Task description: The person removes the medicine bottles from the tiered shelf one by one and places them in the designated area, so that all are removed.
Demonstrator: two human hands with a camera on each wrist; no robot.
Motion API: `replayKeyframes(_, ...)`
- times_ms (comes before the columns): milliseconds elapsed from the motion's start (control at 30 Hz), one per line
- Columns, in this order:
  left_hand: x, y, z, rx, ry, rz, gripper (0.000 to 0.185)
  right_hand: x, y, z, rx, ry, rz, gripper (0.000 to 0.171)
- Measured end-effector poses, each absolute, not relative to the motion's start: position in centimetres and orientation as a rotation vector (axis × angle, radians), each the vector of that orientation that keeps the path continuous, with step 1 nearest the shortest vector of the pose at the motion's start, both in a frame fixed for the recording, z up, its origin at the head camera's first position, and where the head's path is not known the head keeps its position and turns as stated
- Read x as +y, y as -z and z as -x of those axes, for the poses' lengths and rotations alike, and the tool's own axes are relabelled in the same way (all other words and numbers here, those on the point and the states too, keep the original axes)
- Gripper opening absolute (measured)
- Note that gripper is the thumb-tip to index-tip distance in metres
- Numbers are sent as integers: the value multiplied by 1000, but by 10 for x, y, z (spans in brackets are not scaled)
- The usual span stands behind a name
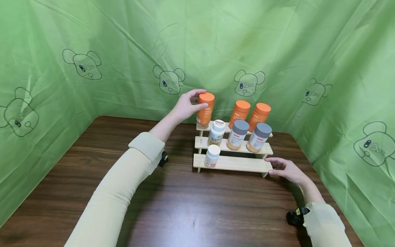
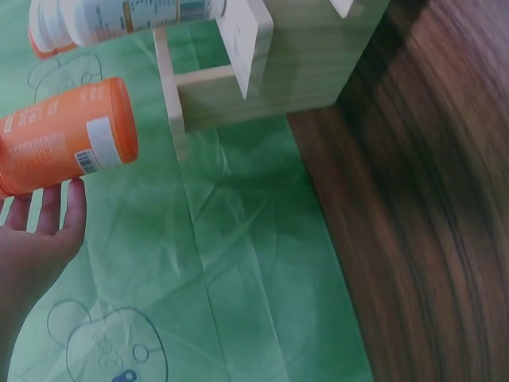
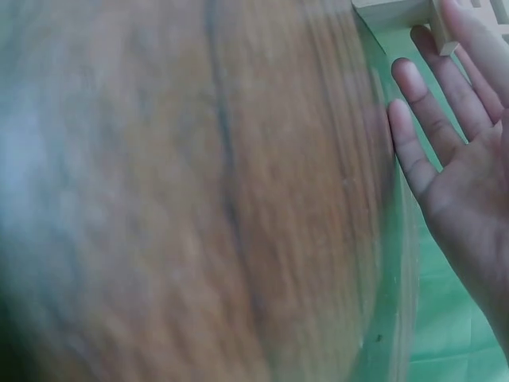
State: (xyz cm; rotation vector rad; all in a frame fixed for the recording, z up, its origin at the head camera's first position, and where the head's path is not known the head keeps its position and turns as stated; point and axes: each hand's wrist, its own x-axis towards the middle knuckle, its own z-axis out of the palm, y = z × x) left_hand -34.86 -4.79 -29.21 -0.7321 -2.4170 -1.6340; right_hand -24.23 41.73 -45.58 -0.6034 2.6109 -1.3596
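Now left hand [image 1: 185,107] grips orange bottle [image 1: 205,108] on rack [image 1: 234,163] top step; right hand [image 1: 285,170], fingers straight, touches rack's bottom corner.

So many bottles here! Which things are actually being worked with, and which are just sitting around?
In use:
- left hand grips the left orange bottle at the top step
- right hand touches the right end of the wooden stepped rack

Just sitting:
- two other orange bottles
- two grey-capped bottles
- two white-capped bottles
- green bear-print cloth
- wooden table
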Motion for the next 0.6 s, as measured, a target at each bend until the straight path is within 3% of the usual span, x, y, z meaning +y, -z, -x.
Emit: replayKeyframes(600,-97,309,345,-2335,1720,633,53,418,454,242,2606,1335,591,48)
